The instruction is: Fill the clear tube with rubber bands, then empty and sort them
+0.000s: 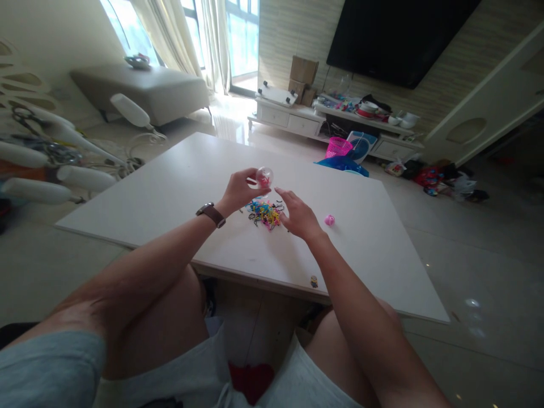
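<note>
My left hand (240, 191) grips a small clear round container (264, 177) with some red pieces inside, held just above the table. To its right hovers my right hand (297, 215), fingers apart and nothing in them. Below and between the two hands lies a pile of small colourful strips (267, 213), in blue, yellow, pink and black; they are too small to name exactly. A little pink object (329, 220) rests on the table to the right of my right hand.
The white table (340, 249) has a small yellow cartoon figure (313, 281) near its front edge. Beyond it stand a pink basket (339, 147) and a low white cabinet (289, 122). At the left are white lamp arms (85, 175) close to the table corner.
</note>
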A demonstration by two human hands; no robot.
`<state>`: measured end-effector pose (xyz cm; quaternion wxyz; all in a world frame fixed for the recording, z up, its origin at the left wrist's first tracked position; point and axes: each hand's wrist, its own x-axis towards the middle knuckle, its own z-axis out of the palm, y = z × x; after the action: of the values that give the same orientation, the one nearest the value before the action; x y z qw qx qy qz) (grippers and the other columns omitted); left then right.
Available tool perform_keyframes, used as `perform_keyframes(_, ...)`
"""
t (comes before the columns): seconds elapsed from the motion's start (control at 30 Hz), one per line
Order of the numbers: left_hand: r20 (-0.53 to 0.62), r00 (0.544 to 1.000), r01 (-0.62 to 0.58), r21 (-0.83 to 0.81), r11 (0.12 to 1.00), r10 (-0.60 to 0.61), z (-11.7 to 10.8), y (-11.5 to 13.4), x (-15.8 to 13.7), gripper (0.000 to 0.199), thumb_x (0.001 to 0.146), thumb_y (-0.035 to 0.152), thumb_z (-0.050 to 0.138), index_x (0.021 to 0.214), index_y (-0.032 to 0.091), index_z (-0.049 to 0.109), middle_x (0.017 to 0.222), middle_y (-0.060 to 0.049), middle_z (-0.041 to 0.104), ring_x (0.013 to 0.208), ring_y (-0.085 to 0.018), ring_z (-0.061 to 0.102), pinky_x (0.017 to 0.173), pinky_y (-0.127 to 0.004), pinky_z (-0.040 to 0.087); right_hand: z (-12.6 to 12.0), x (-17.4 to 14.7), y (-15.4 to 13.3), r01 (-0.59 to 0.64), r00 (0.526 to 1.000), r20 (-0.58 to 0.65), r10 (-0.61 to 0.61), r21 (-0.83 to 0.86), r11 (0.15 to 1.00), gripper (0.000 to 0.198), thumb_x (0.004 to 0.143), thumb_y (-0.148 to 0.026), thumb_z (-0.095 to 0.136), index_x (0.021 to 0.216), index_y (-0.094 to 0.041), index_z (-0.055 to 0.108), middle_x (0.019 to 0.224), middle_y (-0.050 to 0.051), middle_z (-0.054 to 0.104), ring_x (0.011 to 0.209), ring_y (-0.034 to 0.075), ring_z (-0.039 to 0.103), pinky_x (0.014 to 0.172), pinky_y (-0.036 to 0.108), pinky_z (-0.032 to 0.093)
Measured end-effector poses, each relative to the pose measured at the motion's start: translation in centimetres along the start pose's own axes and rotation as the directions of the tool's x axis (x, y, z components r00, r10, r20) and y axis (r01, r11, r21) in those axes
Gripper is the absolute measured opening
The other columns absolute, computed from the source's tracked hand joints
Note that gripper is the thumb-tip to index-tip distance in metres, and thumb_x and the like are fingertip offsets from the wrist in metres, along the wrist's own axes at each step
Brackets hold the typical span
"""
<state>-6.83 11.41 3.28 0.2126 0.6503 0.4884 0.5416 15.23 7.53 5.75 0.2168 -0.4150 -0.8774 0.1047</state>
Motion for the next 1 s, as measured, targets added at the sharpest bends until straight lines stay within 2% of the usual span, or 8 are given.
perform_keyframes(0.17, 0.049, 0.997, 0.056, 0.049, 0.997, -0.058, 0.0, -0.3, 0.2, 0.032, 0.059, 0.029, 0.088, 0.083, 0.016, 0.072, 0.076, -0.003, 0.073, 0.077, -0.019, 0.068, 0.074, -0.031, 0.058, 0.2, -0.1, 0.1, -0.020, 1.000, 0.003, 0.020, -0.027, 0.999, 0.072, 0.087, -0.012, 0.053, 0.155, -0.029, 0.037, 0.146, 0.007, 0.054, 0.125, 0.028, 0.057, 0.102, 0.045, 0.054)
perform_keyframes(0.33, -0.012, 0.998, -0.064, 0.024, 0.998, 0.064, -0.3, 0.1, 0.2, 0.041, 0.064, 0.032, 0.086, 0.099, 0.017, 0.073, 0.092, -0.006, 0.075, 0.086, -0.020, 0.069, 0.081, -0.034, 0.057, 0.4, -0.1, 0.3, -0.015, 1.000, -0.003, 0.015, -0.028, 0.999, 0.073, 0.087, -0.012, 0.053, 0.155, -0.029, 0.036, 0.147, 0.007, 0.053, 0.126, 0.028, 0.056, 0.104, 0.046, 0.053)
perform_keyframes(0.6, 0.037, 0.998, -0.059, 0.095, 0.994, 0.056, 1.0, -0.7, -0.5, 0.039, 0.067, 0.037, 0.084, 0.098, 0.016, 0.072, 0.092, -0.006, 0.075, 0.084, -0.019, 0.067, 0.079, -0.032, 0.057, 0.6, -0.1, 0.6, -0.042, 0.999, -0.024, 0.041, -0.017, 0.999, 0.066, 0.088, -0.016, 0.054, 0.152, -0.025, 0.041, 0.143, 0.010, 0.056, 0.123, 0.028, 0.058, 0.104, 0.046, 0.052)
perform_keyframes(0.7, 0.110, 0.989, -0.109, 0.103, 0.989, 0.097, 1.3, -0.5, -0.8, 0.036, 0.068, 0.034, 0.082, 0.098, 0.018, 0.072, 0.093, -0.005, 0.073, 0.084, -0.019, 0.066, 0.081, -0.033, 0.055, 1.0, 0.3, 0.9, -0.055, 0.994, -0.093, 0.061, 0.066, 0.996, 0.058, 0.091, -0.022, 0.054, 0.148, -0.023, 0.044, 0.138, 0.012, 0.059, 0.115, 0.027, 0.062, 0.100, 0.046, 0.054)
perform_keyframes(0.8, 0.192, 0.968, -0.184, 0.098, 0.978, 0.163, 1.6, 0.1, -1.3, 0.034, 0.072, 0.030, 0.077, 0.104, 0.019, 0.073, 0.095, -0.005, 0.071, 0.085, -0.019, 0.065, 0.082, -0.032, 0.053, 1.5, 0.7, 1.1, -0.077, 0.978, -0.170, 0.120, 0.240, 0.968, 0.056, 0.093, -0.033, 0.057, 0.146, -0.022, 0.044, 0.133, 0.013, 0.062, 0.104, 0.024, 0.067, 0.094, 0.044, 0.057)
perform_keyframes(1.0, 0.286, 0.940, -0.210, 0.048, 0.977, 0.188, 2.4, 1.4, -1.8, 0.044, 0.072, 0.028, 0.075, 0.116, 0.022, 0.071, 0.104, -0.007, 0.067, 0.094, -0.021, 0.065, 0.088, -0.034, 0.050, 1.7, 1.0, 0.8, -0.101, 0.956, -0.198, 0.216, 0.471, 0.876, 0.052, 0.085, -0.048, 0.070, 0.130, -0.025, 0.055, 0.119, 0.009, 0.069, 0.099, 0.022, 0.070, 0.088, 0.039, 0.059)
